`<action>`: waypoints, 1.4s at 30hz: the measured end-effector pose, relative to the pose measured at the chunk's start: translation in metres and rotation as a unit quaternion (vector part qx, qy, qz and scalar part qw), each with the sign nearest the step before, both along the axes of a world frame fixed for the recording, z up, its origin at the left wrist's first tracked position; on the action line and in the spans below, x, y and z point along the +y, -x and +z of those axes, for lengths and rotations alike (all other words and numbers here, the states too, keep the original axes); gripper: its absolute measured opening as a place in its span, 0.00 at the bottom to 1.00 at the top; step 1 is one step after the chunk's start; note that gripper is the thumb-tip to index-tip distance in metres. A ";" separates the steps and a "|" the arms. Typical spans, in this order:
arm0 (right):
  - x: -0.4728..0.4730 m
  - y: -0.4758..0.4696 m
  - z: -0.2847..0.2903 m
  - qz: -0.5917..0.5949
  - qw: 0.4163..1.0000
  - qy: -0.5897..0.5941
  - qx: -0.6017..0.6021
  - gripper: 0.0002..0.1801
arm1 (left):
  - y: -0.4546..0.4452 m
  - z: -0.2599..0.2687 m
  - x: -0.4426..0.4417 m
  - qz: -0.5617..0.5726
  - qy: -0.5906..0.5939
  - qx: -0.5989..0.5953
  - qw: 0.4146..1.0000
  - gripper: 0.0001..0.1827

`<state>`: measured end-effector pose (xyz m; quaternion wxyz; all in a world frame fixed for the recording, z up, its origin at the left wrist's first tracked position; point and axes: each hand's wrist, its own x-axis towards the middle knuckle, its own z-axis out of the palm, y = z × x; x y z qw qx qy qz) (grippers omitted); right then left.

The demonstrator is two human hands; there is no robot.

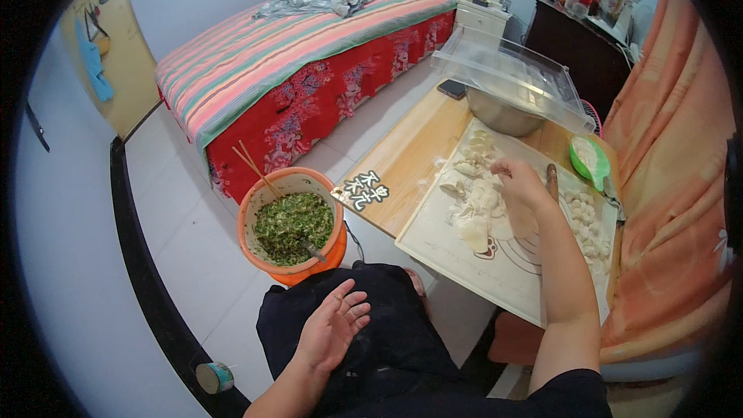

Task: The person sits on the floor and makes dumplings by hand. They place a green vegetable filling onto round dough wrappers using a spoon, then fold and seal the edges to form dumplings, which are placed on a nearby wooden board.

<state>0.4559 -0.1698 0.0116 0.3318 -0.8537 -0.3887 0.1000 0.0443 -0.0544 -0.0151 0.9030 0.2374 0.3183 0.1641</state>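
My left hand (335, 325) is raised over my lap, palm up, fingers apart and holding nothing. Over a pale silicone mat (429, 255), my right hand (518, 184) reaches in with bent fingers beside folded dumplings (468, 167); whether anything is between its fingertips cannot be seen. Thin round dough wrappers (475, 234) overlap on the mat left of my right forearm. A wooden rolling pin (552, 181) lies right of that hand, partly hidden by it. Several small dough pieces (583, 217) sit along the mat's right side. At my left, an orange-rimmed basin (248, 238) contains chopped green filling (293, 223).
Chopsticks (258, 169) and a metal spoon (313, 251) stick out of the basin. A green scoop of flour (589, 161) lies on the wooden table (400, 168). Behind are a phone (451, 89) and a steel bowl (502, 113) under a clear plastic cover (511, 72). A curtain (667, 186) hangs right.
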 end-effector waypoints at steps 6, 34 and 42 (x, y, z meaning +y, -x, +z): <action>-0.018 0.033 0.008 0.134 0.981 0.059 -0.128 0.14 | 0.006 0.000 -0.004 -0.009 -0.014 -0.010 1.000 0.22; -0.108 0.093 0.015 -0.086 0.869 -0.239 0.425 0.21 | -0.017 0.011 -0.022 -0.128 -0.097 0.004 0.987 0.17; -0.126 0.101 -0.007 -0.093 0.775 -0.240 0.577 0.24 | -0.156 0.004 -0.056 -0.252 -0.511 -0.062 0.819 0.22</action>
